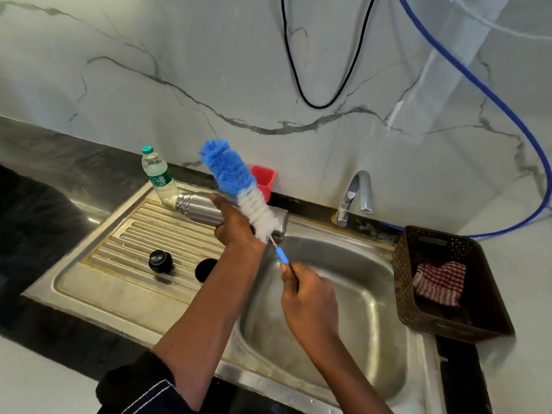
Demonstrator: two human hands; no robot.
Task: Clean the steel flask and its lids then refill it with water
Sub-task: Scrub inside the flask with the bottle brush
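Observation:
My left hand (236,225) grips the steel flask (198,208), held on its side above the drainboard with its threaded mouth pointing left. My right hand (309,297) holds the handle of a bottle brush (239,186) with blue and white bristles. The brush slants up and left across the outside of the flask, its bristles free in the air. Two black lids lie on the drainboard (125,234): one domed lid (160,260) and a second lid (206,268) partly hidden behind my left forearm.
A steel sink basin (352,294) lies under my right hand, with a tap (357,194) behind it. A plastic water bottle (158,177) and a red cup (264,180) stand at the back. A brown basket (448,282) with a checked cloth sits right of the sink.

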